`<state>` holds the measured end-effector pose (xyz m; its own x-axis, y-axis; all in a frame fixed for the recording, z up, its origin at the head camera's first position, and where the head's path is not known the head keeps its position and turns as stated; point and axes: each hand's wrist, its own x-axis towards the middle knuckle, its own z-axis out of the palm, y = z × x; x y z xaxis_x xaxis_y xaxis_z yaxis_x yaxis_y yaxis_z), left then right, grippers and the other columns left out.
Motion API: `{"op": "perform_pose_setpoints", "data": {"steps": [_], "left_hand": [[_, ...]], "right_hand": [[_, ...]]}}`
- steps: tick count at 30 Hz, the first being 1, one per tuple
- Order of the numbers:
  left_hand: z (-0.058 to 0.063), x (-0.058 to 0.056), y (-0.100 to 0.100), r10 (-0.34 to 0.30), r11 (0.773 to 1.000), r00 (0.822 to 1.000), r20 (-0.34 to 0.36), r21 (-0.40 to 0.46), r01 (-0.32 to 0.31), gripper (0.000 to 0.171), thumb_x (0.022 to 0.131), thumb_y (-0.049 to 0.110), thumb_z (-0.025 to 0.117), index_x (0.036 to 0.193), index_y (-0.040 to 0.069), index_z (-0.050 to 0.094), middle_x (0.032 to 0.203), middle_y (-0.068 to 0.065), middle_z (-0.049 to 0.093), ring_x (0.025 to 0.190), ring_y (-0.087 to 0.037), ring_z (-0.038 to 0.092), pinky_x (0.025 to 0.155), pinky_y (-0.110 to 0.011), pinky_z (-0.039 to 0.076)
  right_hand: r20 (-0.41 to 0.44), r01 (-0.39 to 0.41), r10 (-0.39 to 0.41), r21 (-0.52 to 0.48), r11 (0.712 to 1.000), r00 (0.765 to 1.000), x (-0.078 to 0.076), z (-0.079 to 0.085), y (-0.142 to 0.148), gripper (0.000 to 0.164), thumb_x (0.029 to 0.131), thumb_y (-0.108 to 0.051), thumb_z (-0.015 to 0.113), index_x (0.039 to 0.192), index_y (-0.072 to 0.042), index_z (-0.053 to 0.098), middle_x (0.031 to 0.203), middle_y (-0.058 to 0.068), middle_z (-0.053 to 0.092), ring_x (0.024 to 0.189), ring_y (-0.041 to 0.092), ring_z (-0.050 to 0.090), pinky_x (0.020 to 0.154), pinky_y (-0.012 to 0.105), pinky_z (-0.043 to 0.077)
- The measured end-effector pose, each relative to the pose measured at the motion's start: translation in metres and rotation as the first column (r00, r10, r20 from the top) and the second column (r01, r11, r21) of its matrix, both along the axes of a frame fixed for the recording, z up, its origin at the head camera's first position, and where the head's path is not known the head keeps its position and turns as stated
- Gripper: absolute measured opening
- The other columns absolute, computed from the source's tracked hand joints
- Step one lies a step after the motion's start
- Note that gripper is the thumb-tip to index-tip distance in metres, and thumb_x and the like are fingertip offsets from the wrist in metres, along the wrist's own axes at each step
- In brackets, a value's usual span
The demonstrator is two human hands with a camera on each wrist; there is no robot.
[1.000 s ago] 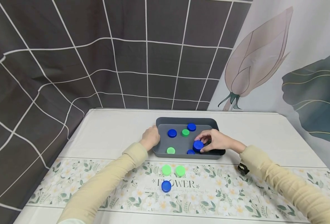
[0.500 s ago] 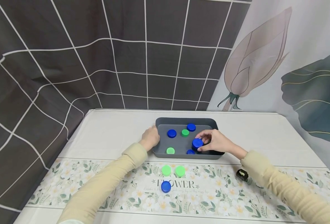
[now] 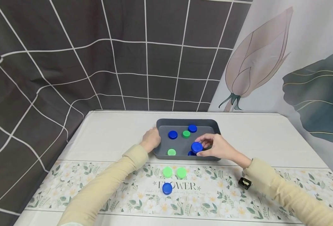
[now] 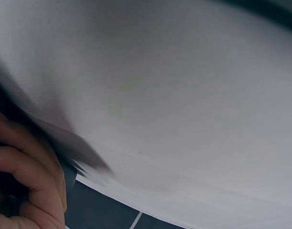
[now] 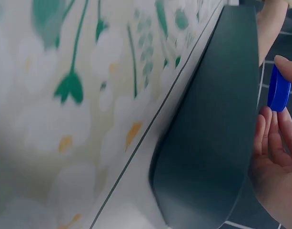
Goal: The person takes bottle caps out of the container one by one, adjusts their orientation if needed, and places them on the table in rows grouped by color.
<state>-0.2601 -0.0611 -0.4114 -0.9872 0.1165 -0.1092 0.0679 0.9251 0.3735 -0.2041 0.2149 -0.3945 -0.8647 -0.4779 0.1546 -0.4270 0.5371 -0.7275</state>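
A grey rectangular tray (image 3: 166,144) sits on the table, with my left hand (image 3: 151,139) gripping its left rim. The curled fingers (image 4: 29,167) of that hand show at the lower left of the left wrist view. Over the tray's front right part, my right hand (image 3: 220,148) pinches a blue bottle cap (image 3: 196,147) between thumb and fingertips. The right wrist view shows this cap (image 5: 279,90) tilted on edge, above the tray's outer wall (image 5: 207,124). Another blue cap (image 3: 190,153) lies below it, partly hidden. Two blue caps and two green caps also lie inside the tray.
On the floral strip in front of the tray lie two light green caps (image 3: 167,172) and a blue cap (image 3: 167,188). A small black device (image 3: 244,183) is at my right wrist. A dark curtain with white grid lines (image 3: 126,56) hangs behind the table.
My right hand has moved slightly left with the blue bottle cap, rising a little and then lowering. The left hand stays on the tray's rim.
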Motion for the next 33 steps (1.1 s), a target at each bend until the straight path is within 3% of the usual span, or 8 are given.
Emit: {"op": "perform_pose_setpoints", "data": {"steps": [13, 33], "left_hand": [[-0.001, 0.000, -0.001, 0.002, 1.000, 1.000, 0.004, -0.003, -0.002, 0.029, 0.094, 0.006, 0.046, 0.116, -0.011, 0.052, 0.095, -0.024, 0.066, 0.076, -0.028, 0.067, 0.062, -0.031, 0.058], [-0.001, -0.001, -0.001, -0.004, 1.000, 1.000, -0.005, -0.005, 0.004, 0.028, 0.094, 0.006, 0.047, 0.116, -0.011, 0.052, 0.097, -0.024, 0.066, 0.081, -0.030, 0.068, 0.067, -0.033, 0.059]], "right_hand": [[-0.006, -0.102, 0.102, -0.029, 0.994, 0.995, 0.033, 0.004, -0.016, 0.039, 0.070, -0.022, 0.086, 0.104, -0.011, 0.069, 0.092, -0.002, 0.066, 0.078, 0.005, 0.060, 0.071, 0.021, 0.056], [0.156, -0.198, 0.197, -0.009, 0.980, 0.968, 0.065, -0.013, -0.038, 0.043, 0.068, -0.026, 0.087, 0.105, -0.013, 0.068, 0.086, -0.006, 0.066, 0.076, 0.006, 0.060, 0.068, 0.022, 0.056]]}}
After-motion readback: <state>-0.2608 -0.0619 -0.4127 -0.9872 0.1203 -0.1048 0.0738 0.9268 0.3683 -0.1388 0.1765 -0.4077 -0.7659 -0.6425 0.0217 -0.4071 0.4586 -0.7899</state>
